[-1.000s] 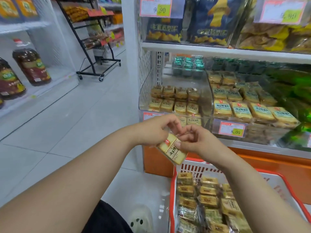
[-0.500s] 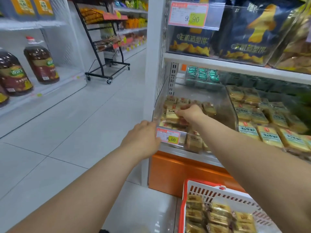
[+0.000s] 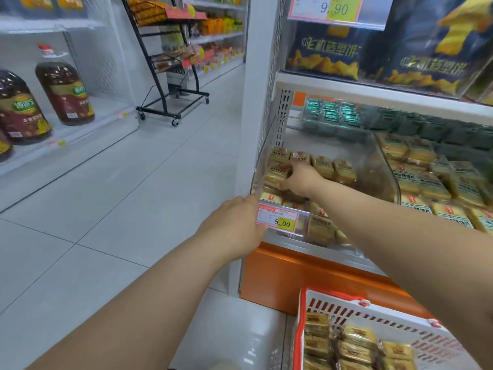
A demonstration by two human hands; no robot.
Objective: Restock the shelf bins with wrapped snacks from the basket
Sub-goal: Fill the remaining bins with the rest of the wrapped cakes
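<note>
Clear plastic blurs much of what the right hand is doing: it reaches down into the left shelf bin, knuckles up, fingers curled among the wrapped snacks, and whether they pinch one or only press on the pile cannot be told, since the fingertips are hidden. The left hand rests on the bin's front left corner, its fingers bent over the rim just beside the price tag; its fingertips are hidden too. Around the right hand the yellow packets lie flat in rows, their long axes running from the bin's front towards the back. Below both forearms sits the basket, cut off by the frame's lower edge, with more packets lying flat inside. Past the right forearm, a neighbouring bin's packets are smeared by glare.
</note>
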